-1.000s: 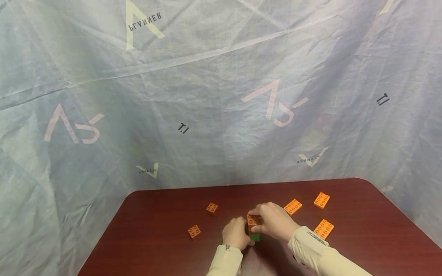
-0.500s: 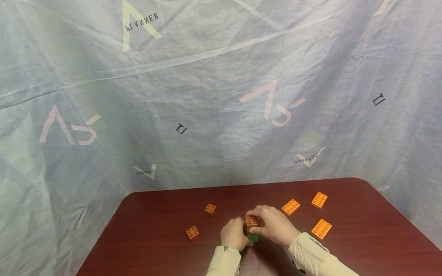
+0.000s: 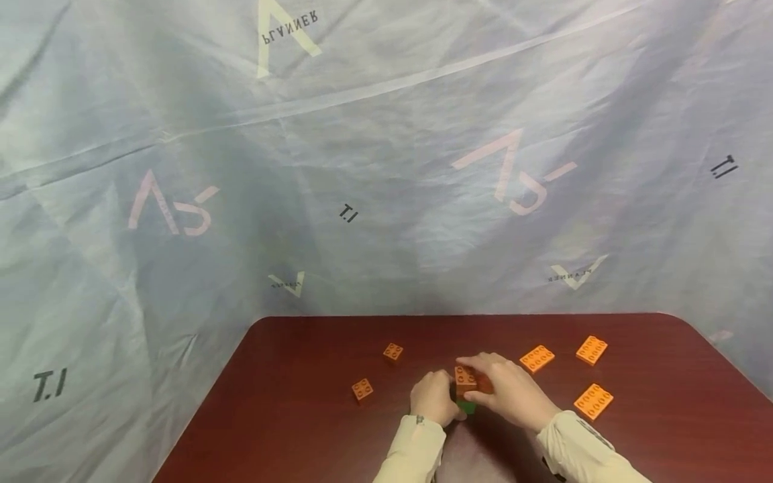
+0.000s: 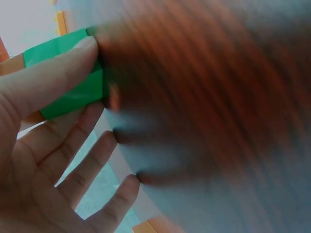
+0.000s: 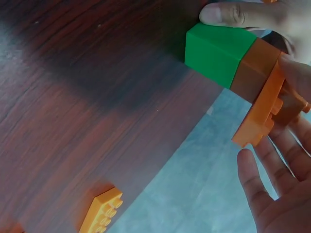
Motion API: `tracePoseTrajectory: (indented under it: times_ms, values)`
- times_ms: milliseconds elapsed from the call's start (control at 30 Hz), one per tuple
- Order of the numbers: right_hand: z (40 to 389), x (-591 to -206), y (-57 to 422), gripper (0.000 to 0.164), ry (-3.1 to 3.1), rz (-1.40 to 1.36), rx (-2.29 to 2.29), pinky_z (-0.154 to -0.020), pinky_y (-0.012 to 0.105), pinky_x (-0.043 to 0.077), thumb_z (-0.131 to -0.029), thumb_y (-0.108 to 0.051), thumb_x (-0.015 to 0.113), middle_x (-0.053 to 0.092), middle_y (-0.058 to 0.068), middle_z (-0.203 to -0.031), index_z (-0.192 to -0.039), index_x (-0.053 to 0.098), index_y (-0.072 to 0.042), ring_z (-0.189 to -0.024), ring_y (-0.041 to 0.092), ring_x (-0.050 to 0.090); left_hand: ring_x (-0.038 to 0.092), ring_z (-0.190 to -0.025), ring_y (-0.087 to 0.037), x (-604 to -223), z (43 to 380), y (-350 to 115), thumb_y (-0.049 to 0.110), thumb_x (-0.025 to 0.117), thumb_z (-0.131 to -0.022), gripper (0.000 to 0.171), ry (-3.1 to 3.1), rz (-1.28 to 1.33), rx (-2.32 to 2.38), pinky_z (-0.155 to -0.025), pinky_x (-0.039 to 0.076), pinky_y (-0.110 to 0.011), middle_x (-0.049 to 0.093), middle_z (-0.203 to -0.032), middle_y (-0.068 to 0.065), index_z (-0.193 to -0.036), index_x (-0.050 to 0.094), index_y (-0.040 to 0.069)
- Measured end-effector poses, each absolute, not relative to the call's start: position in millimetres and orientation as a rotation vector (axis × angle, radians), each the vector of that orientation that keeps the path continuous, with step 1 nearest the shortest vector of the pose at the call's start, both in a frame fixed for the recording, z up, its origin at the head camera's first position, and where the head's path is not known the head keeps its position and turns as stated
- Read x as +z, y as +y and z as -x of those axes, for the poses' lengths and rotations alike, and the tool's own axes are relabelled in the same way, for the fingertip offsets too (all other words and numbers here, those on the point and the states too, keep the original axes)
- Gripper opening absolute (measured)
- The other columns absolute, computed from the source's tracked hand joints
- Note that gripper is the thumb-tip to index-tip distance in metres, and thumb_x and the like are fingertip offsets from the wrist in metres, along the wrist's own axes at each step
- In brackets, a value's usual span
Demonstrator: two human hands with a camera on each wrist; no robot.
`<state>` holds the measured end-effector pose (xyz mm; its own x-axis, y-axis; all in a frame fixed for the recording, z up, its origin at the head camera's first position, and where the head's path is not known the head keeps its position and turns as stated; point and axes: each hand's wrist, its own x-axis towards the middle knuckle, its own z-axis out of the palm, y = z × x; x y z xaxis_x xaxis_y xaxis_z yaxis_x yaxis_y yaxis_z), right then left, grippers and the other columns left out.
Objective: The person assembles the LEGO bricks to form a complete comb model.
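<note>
At the front middle of the table stands a stack of toy building bricks. Its bottom is a green brick (image 5: 216, 51), touching the table. Above that come a dark orange brick (image 5: 255, 68), a thin bright orange plate brick (image 5: 260, 114) that juts out sideways, and a small dark orange brick (image 3: 466, 377) on top. My left hand (image 3: 432, 398) pinches the green brick between thumb and index finger, its other fingertips on the table. My right hand (image 3: 513, 389) grips the upper part of the stack around the top brick. The palm hides part of the plate in the head view.
Left of the stack lie two small dark orange bricks (image 3: 362, 390) with studs up. To the right are three flat bright orange bricks (image 3: 594, 401). A grey printed cloth (image 3: 386, 201) hangs behind the dark red table (image 3: 290, 429).
The head view has swung left, so everything sits farther right in it. Both hands stay on the stack, with little visible movement between them.
</note>
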<state>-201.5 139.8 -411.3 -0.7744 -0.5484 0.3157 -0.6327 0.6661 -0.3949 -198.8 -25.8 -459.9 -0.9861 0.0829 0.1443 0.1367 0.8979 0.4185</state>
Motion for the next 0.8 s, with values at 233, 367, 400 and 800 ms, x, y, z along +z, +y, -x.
tracePoseTrajectory:
  times_ms: [233,367,400,800]
  values:
    - [204.9,-398.9,167.5,0.059,-2.725,-0.854,0.865,-0.089,0.054,0.054,-0.086,-0.035,0.082,0.067,0.01,-0.126,-0.136,0.064,-0.009,-0.112,0.033,0.065,0.065,-0.078,-0.016,-455.4,209.8,-17.4,0.027,0.101,-0.058,0.048,-2.925,0.161,-0.581,-0.069,0.055,-0.035,0.069,-0.083,0.003,-0.099,0.078,0.013]
    - [205.1,-392.5,192.7,0.061,-2.718,-0.742,0.871,-0.089,0.062,0.051,-0.088,-0.041,0.079,0.065,0.016,-0.13,-0.138,0.063,-0.009,-0.114,0.04,0.063,0.067,-0.084,-0.014,-453.3,214.8,-8.7,0.03,0.101,-0.058,0.053,-2.94,0.157,-0.54,-0.073,0.055,-0.033,0.072,-0.089,0.005,-0.104,0.079,0.016]
    - [204.6,-392.4,200.1,0.062,-2.721,-0.715,0.868,-0.088,0.063,0.05,-0.089,-0.042,0.079,0.064,0.017,-0.131,-0.138,0.062,-0.009,-0.114,0.042,0.063,0.067,-0.084,-0.014,-453.9,214.7,-6.8,0.03,0.101,-0.059,0.053,-2.946,0.154,-0.539,-0.073,0.055,-0.032,0.072,-0.09,0.006,-0.105,0.079,0.016]
    - [212.1,-405.0,266.7,0.04,-2.876,-0.539,0.692,-0.087,0.073,0.042,-0.098,-0.017,0.067,0.059,0.035,-0.129,-0.133,0.062,0.003,-0.116,0.061,0.052,0.067,-0.089,-0.016,-463.3,202.1,-19.7,0.03,0.101,-0.06,0.055,-2.971,0.071,-0.59,-0.078,0.055,-0.034,0.071,-0.093,0.004,-0.107,0.077,0.013]
